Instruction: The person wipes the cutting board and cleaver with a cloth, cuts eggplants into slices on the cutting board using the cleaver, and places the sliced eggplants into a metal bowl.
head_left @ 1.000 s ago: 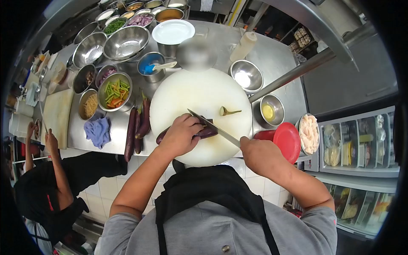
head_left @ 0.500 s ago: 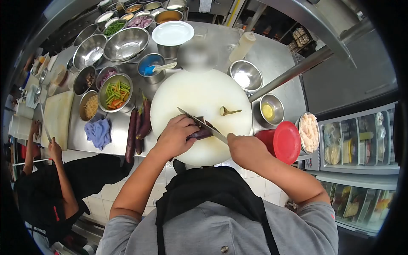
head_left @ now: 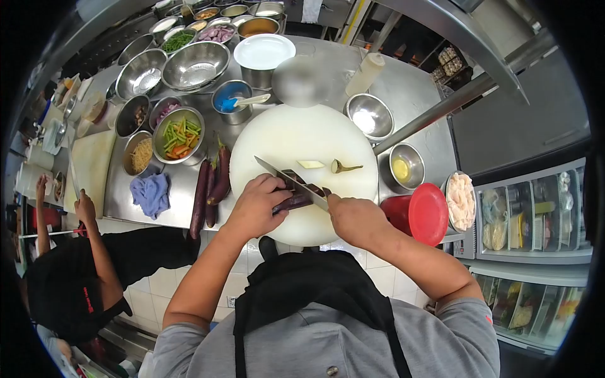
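On the round white cutting board (head_left: 271, 138), my left hand (head_left: 257, 206) is closed over a purple eggplant (head_left: 295, 203), pressing it against the surface. My right hand (head_left: 357, 220) grips the handle of a knife (head_left: 275, 170), whose blade lies slantwise across the eggplant beside my left fingertips. Dark cut pieces show along the blade. Farther up the board are a pale slice (head_left: 310, 164) and the cut-off stem end (head_left: 345, 167). Whole eggplants (head_left: 219, 175) lie on the steel counter left of the board.
Left stand a bowl of cut vegetables (head_left: 181, 135), a blue cloth (head_left: 150, 195) and several bowls. Right are a steel bowl (head_left: 370, 117), a red container (head_left: 428, 214) and pale meat (head_left: 461, 201). A co-worker (head_left: 75, 271) holds a knife at the far left.
A pale slice now lies on the board beside the stem end, where none showed before. The knife remains at the eggplant, and the whole view has shifted slightly.
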The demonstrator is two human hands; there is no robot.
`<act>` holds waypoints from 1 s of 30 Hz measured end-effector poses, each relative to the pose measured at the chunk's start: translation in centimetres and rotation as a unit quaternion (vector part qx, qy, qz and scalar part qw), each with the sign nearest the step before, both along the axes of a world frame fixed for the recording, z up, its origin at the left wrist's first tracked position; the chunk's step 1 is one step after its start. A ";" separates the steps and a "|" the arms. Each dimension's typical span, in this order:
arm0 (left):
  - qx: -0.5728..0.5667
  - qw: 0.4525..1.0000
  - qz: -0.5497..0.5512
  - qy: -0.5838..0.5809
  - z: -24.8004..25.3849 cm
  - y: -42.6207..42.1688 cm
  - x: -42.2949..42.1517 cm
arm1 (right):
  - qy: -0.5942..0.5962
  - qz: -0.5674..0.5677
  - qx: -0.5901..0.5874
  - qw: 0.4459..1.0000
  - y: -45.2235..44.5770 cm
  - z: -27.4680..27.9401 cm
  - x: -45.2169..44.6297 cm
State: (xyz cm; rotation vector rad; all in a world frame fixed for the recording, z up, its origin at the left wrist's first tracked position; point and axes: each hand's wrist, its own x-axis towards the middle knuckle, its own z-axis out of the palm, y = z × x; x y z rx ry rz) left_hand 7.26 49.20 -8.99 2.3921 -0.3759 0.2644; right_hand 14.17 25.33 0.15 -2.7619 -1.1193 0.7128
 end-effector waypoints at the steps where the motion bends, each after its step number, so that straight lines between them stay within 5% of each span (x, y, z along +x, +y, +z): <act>1: -0.003 1.000 0.001 0.003 0.3 0.0 -0.2 | -0.002 0.000 0.002 1.000 -0.1 0.5 0.0; 6: -0.002 0.999 0.028 0.015 0.6 0.7 -1.3 | 0.012 0.030 -0.022 0.999 -1.1 3.6 -1.6; 13: 0.030 0.999 0.037 -0.017 1.2 1.0 -2.1 | -0.005 0.007 0.054 0.999 0.0 -1.4 -0.7; 21: -0.055 0.997 -0.015 -0.048 -2.2 -2.5 1.3 | -0.016 -0.077 -0.020 0.997 -3.0 0.6 0.6; 26: -0.030 0.999 0.001 -0.043 -0.3 -3.1 1.5 | -0.024 -0.059 -0.044 0.997 -4.1 4.7 -1.1; 30: -0.031 0.999 -0.017 -0.003 -1.8 -2.6 1.8 | -0.015 -0.026 -0.033 0.999 -3.8 2.7 -1.3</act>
